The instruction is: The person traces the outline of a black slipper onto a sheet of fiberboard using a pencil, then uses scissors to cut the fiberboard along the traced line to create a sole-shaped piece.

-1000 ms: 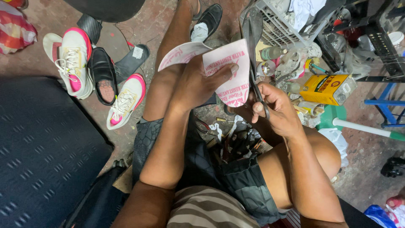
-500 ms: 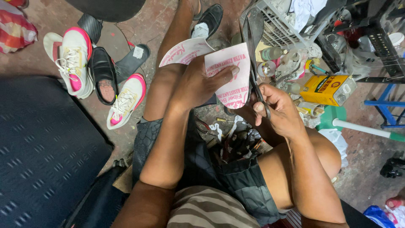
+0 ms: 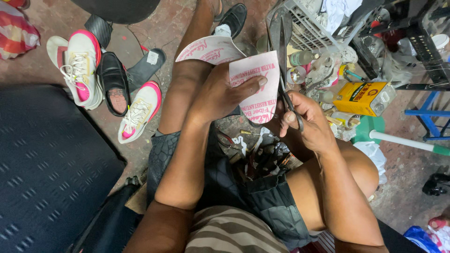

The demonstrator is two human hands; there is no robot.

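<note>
The floor (image 3: 154, 28) is bare, stained reddish-brown concrete, dimly lit. A dark blue mat (image 3: 47, 168) with a raised pattern covers its left part. Just beyond the mat's far edge lie pink-and-white sneakers (image 3: 82, 65) and a black shoe (image 3: 114, 82). Well to the mat's right stand a white wire basket (image 3: 318, 28), a yellow tin (image 3: 363, 97) and a blue metal frame (image 3: 429, 117).

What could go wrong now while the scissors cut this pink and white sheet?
The left hand grips the sheet with its thumb lying close to the scissors in the right hand, so a slip might nick it. The sheet curls over the knee, so the cut may wander.
</note>
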